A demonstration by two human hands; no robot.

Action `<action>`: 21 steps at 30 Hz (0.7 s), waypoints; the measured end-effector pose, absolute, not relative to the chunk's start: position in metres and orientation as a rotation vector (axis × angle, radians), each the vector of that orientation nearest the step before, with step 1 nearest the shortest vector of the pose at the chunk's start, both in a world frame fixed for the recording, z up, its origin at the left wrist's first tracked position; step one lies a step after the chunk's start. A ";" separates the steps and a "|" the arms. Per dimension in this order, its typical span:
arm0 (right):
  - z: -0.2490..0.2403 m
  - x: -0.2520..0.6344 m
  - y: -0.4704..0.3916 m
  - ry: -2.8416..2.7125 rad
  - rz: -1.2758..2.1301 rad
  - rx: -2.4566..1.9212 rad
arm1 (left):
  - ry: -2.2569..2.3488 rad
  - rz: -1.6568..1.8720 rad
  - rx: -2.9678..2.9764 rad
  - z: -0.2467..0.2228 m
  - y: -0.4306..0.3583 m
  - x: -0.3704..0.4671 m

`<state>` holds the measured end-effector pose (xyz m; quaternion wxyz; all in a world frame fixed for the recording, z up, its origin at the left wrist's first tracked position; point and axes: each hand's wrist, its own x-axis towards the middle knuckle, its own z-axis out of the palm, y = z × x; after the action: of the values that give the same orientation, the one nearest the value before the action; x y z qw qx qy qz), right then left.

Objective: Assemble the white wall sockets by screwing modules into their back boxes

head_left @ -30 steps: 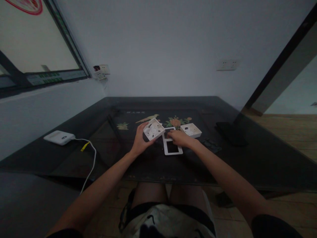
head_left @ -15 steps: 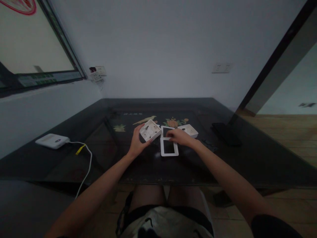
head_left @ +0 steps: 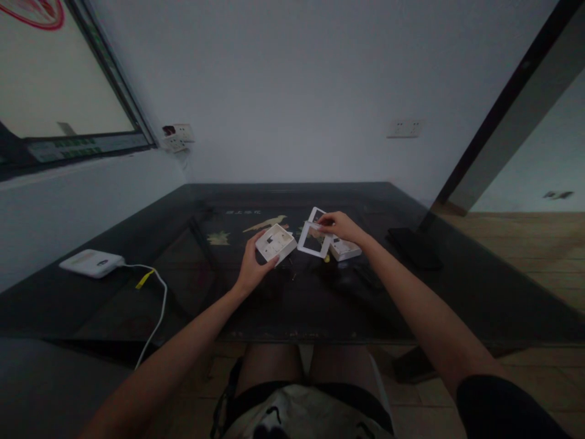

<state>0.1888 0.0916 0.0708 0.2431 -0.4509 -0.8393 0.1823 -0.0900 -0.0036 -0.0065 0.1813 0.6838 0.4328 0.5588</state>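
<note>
My left hand [head_left: 250, 263] is closed around a white square wall-socket back box [head_left: 275, 242], its open side tilted up toward me. In my right hand [head_left: 342, 225] a white rectangular cover frame [head_left: 311, 252] is pinched at its upper right corner, raised over the table just right of the box. A second white frame [head_left: 316, 211] shows behind it, partly covered by the fingers; whether the hand holds that one too I cannot make out. Another white back box [head_left: 346, 250] rests beneath my right wrist. Small thin pieces like screws [head_left: 293, 277] lie near the held box.
The dark glossy table [head_left: 274, 305] bears a bird and flower print. On the left lies a white device [head_left: 94, 263] with a cable [head_left: 163, 305] trailing over the front edge. A flat black object [head_left: 414, 248] lies on the right. Wall sockets [head_left: 404, 128] are on the back wall.
My right hand has lifted the white frames off the table and moved them up and away from me, tilting them. My left hand still holds its box in nearly the same place.
</note>
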 end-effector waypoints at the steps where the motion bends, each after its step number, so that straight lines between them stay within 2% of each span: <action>1: 0.071 0.185 0.102 -2.297 0.471 -1.250 | 1.224 1.584 1.895 -0.007 -0.003 -0.089; 8: 0.057 0.153 0.149 -2.438 0.444 -1.430 | 1.244 1.616 1.731 -0.012 0.005 -0.090; 21: 0.036 0.143 0.157 -2.503 0.388 -1.587 | 1.288 1.646 1.635 -0.012 0.011 -0.097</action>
<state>0.1429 0.1570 0.0361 0.0764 -0.5294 -0.8350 0.1293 -0.0967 0.0114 -0.0125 0.2415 0.5980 0.4709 0.6019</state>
